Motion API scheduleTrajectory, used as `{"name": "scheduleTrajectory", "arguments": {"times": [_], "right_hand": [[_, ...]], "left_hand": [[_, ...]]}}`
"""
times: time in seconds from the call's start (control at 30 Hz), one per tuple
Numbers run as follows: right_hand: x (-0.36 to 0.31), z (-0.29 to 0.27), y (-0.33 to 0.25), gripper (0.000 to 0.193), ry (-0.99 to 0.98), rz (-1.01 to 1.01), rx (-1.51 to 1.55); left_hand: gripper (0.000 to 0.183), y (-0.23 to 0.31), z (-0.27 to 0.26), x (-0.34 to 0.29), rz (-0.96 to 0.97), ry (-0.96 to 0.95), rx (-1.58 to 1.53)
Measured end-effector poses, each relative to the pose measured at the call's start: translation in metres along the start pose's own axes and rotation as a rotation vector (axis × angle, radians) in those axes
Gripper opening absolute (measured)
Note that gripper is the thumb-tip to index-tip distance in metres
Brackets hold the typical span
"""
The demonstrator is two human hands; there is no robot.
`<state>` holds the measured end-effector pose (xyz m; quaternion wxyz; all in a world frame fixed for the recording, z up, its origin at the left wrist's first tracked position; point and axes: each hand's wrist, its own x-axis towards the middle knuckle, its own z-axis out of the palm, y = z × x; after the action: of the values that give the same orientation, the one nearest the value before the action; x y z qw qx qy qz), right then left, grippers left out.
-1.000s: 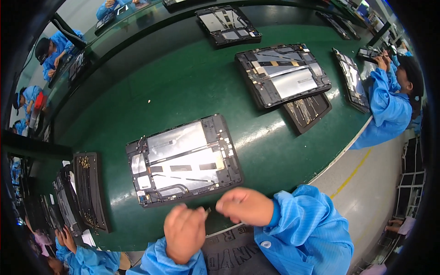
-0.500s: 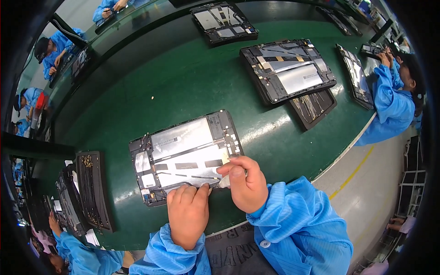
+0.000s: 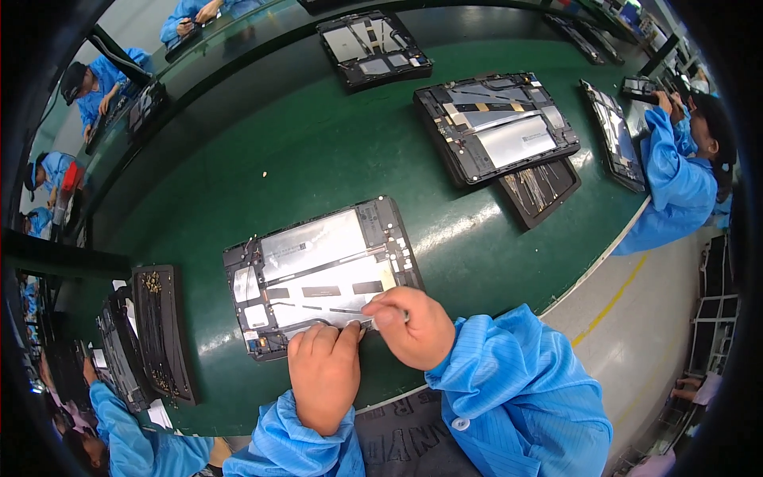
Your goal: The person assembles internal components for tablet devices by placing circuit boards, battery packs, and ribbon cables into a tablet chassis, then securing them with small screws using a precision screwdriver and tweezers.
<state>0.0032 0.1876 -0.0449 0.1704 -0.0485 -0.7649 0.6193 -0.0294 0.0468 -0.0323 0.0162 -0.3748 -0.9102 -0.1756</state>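
An opened tablet [image 3: 314, 274], its silver battery plates and dark frame showing, lies on the green workbench in front of me. At its near edge my left hand [image 3: 324, 380] presses down with bent fingers held together. Whatever lies under those fingertips is hidden. My right hand [image 3: 416, 332] is close beside it, over the tablet's near right corner. Its thumb and forefinger pinch a small pale thing, mostly covered, whose kind I cannot make out. The fingertips of both hands nearly meet over a thin dark cable [image 3: 306, 323] along the tablet's edge.
Stacked opened tablets [image 3: 509, 131] stand far right, partly over a black tray [image 3: 540, 195] of thin cables. Another tablet [image 3: 373, 52] sits at the back. A dark tray [image 3: 163, 334] of cables is at left. A co-worker [image 3: 675, 175] works at the right.
My right hand has shifted slightly left and down, closer to my left hand, and the pale thing is now more covered. My left hand stays almost in place.
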Motion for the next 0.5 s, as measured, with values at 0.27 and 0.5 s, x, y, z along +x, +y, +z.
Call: {"name": "scheduleTrajectory", "arguments": {"times": [0.27, 0.5], "right_hand": [[0.011, 0.012, -0.004, 0.016, -0.32, -0.365, -0.419], [0.027, -0.016, -0.006, 0.034, 0.014, 0.591, 0.269]], "left_hand": [[0.01, -0.004, 0.001, -0.002, -0.004, -0.049, -0.133], [0.012, -0.041, -0.027, 0.006, -0.488, 0.138, 0.391]]}}
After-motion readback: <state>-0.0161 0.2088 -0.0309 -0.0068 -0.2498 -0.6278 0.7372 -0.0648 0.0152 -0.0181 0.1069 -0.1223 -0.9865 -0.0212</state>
